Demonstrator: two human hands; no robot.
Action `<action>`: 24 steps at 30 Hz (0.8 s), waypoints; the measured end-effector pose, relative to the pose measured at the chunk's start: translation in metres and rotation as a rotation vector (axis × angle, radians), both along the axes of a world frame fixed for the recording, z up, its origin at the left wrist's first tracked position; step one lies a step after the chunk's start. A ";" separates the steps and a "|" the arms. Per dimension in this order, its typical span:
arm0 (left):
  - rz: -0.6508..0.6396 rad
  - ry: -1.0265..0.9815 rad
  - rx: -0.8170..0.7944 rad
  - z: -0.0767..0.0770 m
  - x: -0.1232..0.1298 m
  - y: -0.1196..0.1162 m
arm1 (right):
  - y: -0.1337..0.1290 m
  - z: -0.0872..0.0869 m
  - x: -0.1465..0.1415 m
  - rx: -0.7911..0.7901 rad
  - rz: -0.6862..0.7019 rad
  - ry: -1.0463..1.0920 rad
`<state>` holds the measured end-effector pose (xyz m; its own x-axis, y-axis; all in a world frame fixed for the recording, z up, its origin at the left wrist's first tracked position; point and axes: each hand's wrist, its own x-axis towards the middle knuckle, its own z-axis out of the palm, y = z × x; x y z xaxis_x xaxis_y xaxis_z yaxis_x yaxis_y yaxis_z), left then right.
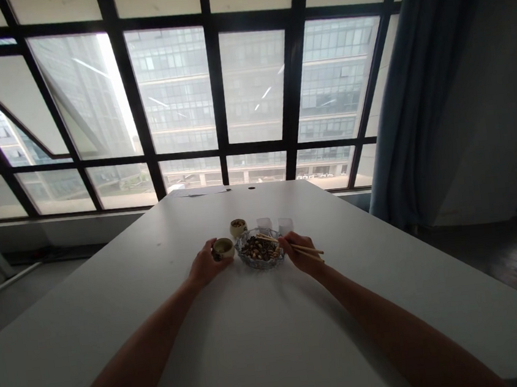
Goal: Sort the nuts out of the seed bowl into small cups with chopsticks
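Note:
My left hand (pixel 205 264) is wrapped round a small round cup (pixel 223 248), just left of a clear glass bowl (pixel 262 264). Dark and light nut-like pieces (pixel 259 249) fill much of that bowl. Wooden chopsticks (pixel 308 251) are in my right hand (pixel 300 250), at the bowl's right side, and their tips reach over the pieces. Behind the bowl stands a second small cup (pixel 238 227) with some pieces in it. The inside of the held cup shows no pieces that I can make out.
Two clear plastic-looking cups (pixel 264 223) stand behind the bowl, towards the right. Everything rests on a long white table (pixel 255 341) reaching towards large windows (pixel 256 83). A blue curtain (pixel 407 116) hangs on the right.

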<state>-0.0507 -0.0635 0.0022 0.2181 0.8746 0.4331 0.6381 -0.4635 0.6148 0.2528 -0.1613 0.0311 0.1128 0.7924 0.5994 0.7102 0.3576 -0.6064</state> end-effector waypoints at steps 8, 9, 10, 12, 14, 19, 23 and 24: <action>-0.012 0.039 0.056 0.003 0.001 0.000 | 0.000 -0.005 -0.002 0.107 0.000 -0.146; -0.009 0.044 0.060 0.003 0.001 -0.001 | 0.001 -0.006 -0.002 0.146 0.003 -0.165; -0.008 0.049 0.063 0.004 0.001 -0.003 | 0.001 -0.006 -0.002 0.186 0.001 -0.186; -0.009 0.060 0.063 0.006 0.000 -0.005 | 0.001 -0.004 -0.003 0.261 -0.007 -0.231; -0.014 0.073 0.061 0.008 -0.001 -0.007 | -0.001 0.000 -0.003 0.309 0.009 -0.294; -0.033 0.111 0.067 0.012 -0.003 -0.009 | -0.010 0.011 -0.007 0.341 0.088 -0.494; -0.045 0.143 0.070 0.014 -0.005 -0.010 | -0.011 0.011 -0.009 0.364 0.094 -0.569; -0.044 0.153 0.069 0.015 -0.005 -0.010 | -0.011 0.010 -0.009 0.388 0.098 -0.573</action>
